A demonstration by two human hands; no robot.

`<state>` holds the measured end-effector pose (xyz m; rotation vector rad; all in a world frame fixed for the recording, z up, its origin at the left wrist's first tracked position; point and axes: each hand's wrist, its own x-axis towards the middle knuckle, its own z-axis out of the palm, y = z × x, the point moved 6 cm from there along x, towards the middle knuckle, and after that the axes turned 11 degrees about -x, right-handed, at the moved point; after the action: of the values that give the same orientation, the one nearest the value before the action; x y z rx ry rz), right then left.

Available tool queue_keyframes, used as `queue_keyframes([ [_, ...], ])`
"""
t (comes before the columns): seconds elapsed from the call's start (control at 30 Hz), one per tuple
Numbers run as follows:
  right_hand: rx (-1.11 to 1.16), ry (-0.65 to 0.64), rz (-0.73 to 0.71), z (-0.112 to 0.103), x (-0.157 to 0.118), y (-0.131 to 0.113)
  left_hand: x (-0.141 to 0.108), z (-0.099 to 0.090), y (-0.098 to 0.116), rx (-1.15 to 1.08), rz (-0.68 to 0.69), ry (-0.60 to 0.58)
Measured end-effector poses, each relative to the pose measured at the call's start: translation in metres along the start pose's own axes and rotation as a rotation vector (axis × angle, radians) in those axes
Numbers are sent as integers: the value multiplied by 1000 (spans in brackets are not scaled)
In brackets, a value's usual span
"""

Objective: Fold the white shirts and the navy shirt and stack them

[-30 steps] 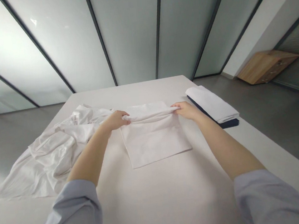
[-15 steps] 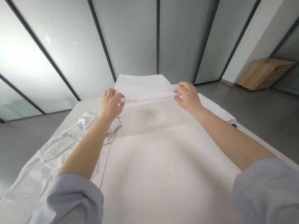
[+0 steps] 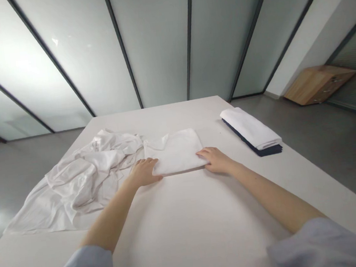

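Note:
A folded white cloth (image 3: pixel 180 151) lies on the white table (image 3: pixel 189 235), a small flap turned at its far left part. At its near left corner my left hand (image 3: pixel 145 172) is closed on the edge, the thumb towards me and the fingers on the far side. My right hand (image 3: pixel 215 160) pinches the near right corner in the same way. The near edge between both hands looks slightly raised, with a thin shadow under it.
Crumpled white cloth (image 3: pixel 88 169) spreads over the table's left side. On the right lies a folded white cloth (image 3: pixel 251 127) on top of a dark blue folded one (image 3: pixel 268 151). Beyond the table are frosted glass panels (image 3: pixel 157 41) and a wooden cabinet (image 3: pixel 317 85).
Both hands have come down and nearer to me with the white cloth, from raised above the table's far part onto its surface. The stack on the right now shows fully.

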<state>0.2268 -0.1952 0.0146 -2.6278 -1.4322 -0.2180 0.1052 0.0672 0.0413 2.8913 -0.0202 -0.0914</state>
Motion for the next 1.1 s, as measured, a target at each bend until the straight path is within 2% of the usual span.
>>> queue_keyframes([
  [0.13, 54, 102, 7, 9, -2, 0, 23, 3, 17, -23, 74, 52],
  [0.23, 75, 162, 11, 14, -4, 2, 52, 13, 14, -67, 52, -25],
  [0.33, 77, 171, 7, 16, -4, 3, 85, 16, -2, -60, -17, -48],
  [0.47, 72, 177, 23, 16, -3, 7, 111, 1, -42, -76, -279, 121],
  [0.53, 82, 193, 16, 16, -3, 7, 110, -3, -56, -124, -348, 160],
  [0.6, 97, 208, 0, 16, -4, 7, 100, -4, -56, -157, -296, 181],
  [0.7, 142, 185, -19, 19, -4, 7, 69, -1, -36, -143, -94, 200],
  [0.77, 167, 153, -20, 20, -4, 6, 45, 12, -15, -135, 42, 112],
  [0.83, 168, 135, -19, 21, -4, 5, 24, 26, 0, -120, 109, 25],
  [0.9, 157, 129, -26, 21, -4, 5, 12, 36, 8, -88, 124, 11],
  [1.0, 133, 125, -24, 21, -4, 5, 12, 41, 10, -54, 144, 52],
  [1.1, 124, 125, 37, 20, -3, 11, 26, 40, 8, -57, 152, 79],
])
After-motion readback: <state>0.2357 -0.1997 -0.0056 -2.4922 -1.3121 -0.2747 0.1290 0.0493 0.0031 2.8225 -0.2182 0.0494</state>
